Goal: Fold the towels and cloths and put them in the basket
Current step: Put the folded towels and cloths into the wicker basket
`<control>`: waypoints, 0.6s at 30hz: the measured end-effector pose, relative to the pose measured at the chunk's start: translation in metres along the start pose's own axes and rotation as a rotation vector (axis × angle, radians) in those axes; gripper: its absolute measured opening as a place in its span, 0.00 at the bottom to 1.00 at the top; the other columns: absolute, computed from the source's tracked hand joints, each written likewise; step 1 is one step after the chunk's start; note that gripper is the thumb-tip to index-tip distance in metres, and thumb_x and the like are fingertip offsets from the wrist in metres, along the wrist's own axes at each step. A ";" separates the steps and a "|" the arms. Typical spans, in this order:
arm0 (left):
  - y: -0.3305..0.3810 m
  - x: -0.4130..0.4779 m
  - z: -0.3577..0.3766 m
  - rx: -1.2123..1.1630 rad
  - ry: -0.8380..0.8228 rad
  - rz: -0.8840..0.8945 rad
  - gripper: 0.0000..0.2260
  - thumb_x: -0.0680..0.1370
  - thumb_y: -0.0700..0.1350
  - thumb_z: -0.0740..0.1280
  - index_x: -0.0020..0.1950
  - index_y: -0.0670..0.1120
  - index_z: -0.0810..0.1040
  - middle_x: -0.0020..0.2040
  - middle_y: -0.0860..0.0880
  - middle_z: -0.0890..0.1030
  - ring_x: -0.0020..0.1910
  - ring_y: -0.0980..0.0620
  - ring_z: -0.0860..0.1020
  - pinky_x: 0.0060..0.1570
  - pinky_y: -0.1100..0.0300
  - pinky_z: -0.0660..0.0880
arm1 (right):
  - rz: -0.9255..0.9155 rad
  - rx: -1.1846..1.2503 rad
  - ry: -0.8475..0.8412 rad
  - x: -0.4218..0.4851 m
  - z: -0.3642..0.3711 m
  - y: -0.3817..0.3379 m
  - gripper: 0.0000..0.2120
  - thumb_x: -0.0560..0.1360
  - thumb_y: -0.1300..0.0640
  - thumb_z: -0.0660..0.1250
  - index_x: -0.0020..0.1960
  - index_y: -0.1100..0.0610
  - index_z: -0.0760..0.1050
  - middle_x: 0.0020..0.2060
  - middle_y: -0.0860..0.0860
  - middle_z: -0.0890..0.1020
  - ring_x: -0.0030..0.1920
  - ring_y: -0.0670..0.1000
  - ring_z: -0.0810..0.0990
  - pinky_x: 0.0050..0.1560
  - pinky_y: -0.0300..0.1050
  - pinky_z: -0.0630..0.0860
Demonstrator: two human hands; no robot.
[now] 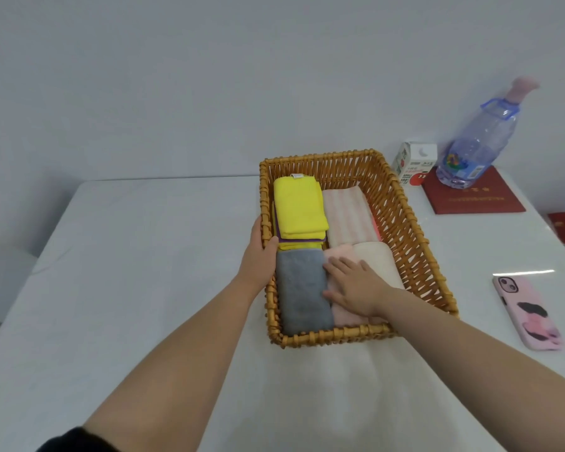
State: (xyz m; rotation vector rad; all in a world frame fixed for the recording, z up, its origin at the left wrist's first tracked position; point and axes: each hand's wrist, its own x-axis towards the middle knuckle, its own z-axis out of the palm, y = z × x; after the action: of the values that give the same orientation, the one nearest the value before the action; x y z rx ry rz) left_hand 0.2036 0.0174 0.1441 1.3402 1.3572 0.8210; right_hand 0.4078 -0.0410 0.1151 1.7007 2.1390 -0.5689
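Head-worn wide-angle view, forward and down, close over the basket

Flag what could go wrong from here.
1. The right hand presses flat on the pink towel, tight against the grey towel; pushing sideways may rumple either fold.
2. The left hand grips the basket rim beside the yellow cloth stack, whose layers sit offset; a tug might slide them.

Left hand gripping basket, right hand on towel
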 end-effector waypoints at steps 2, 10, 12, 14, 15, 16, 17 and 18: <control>0.000 0.000 0.000 0.029 0.007 -0.015 0.23 0.83 0.44 0.55 0.77 0.51 0.53 0.74 0.51 0.63 0.71 0.53 0.64 0.65 0.64 0.59 | 0.018 -0.132 -0.123 -0.007 0.003 0.009 0.33 0.80 0.40 0.48 0.78 0.55 0.43 0.77 0.53 0.45 0.77 0.53 0.44 0.73 0.59 0.47; 0.007 0.000 0.004 0.318 0.067 -0.117 0.24 0.80 0.48 0.59 0.75 0.48 0.57 0.68 0.45 0.72 0.64 0.42 0.72 0.62 0.52 0.68 | 0.280 -0.024 0.426 -0.012 -0.024 0.019 0.23 0.77 0.54 0.57 0.71 0.56 0.63 0.77 0.57 0.51 0.76 0.56 0.47 0.74 0.59 0.45; 0.011 -0.003 0.003 0.325 0.063 -0.152 0.27 0.74 0.51 0.65 0.71 0.46 0.63 0.62 0.44 0.76 0.60 0.42 0.75 0.59 0.52 0.72 | 0.474 0.005 0.504 -0.018 -0.033 0.032 0.29 0.75 0.57 0.57 0.74 0.58 0.56 0.77 0.58 0.47 0.76 0.58 0.44 0.73 0.60 0.43; 0.013 -0.003 0.001 0.381 0.057 -0.175 0.26 0.72 0.50 0.68 0.67 0.45 0.67 0.59 0.45 0.76 0.58 0.43 0.76 0.56 0.53 0.72 | 0.653 0.103 0.506 -0.022 -0.039 0.048 0.34 0.75 0.58 0.57 0.77 0.60 0.46 0.77 0.58 0.45 0.76 0.60 0.45 0.73 0.60 0.46; 0.014 -0.002 0.000 0.420 0.053 -0.181 0.23 0.72 0.50 0.68 0.64 0.45 0.69 0.58 0.45 0.77 0.56 0.44 0.76 0.55 0.54 0.73 | 0.712 0.174 0.484 -0.023 -0.041 0.055 0.35 0.75 0.58 0.58 0.77 0.61 0.44 0.76 0.59 0.47 0.76 0.61 0.49 0.73 0.60 0.50; 0.015 0.000 -0.001 0.440 0.053 -0.187 0.21 0.70 0.50 0.67 0.60 0.46 0.71 0.55 0.45 0.78 0.54 0.44 0.76 0.53 0.55 0.73 | 0.748 0.262 0.461 -0.023 -0.041 0.061 0.36 0.75 0.58 0.59 0.76 0.62 0.44 0.75 0.60 0.53 0.74 0.61 0.56 0.71 0.59 0.57; 0.016 0.001 -0.001 0.440 0.058 -0.192 0.19 0.69 0.51 0.66 0.57 0.46 0.72 0.53 0.45 0.78 0.52 0.45 0.77 0.51 0.55 0.73 | 0.765 0.352 0.442 -0.023 -0.041 0.065 0.34 0.75 0.58 0.61 0.75 0.62 0.48 0.72 0.60 0.60 0.70 0.62 0.65 0.66 0.57 0.64; 0.016 0.001 0.000 0.432 0.073 -0.197 0.17 0.69 0.51 0.66 0.54 0.46 0.73 0.51 0.46 0.78 0.50 0.46 0.77 0.49 0.56 0.73 | 0.770 0.419 0.434 -0.024 -0.041 0.068 0.29 0.75 0.58 0.62 0.72 0.62 0.54 0.67 0.59 0.67 0.64 0.62 0.71 0.59 0.54 0.69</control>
State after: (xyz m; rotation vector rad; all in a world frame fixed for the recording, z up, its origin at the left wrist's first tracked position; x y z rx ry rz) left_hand 0.2083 0.0210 0.1587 1.4800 1.7616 0.4608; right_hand 0.4783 -0.0263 0.1555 2.8751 1.4282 -0.4529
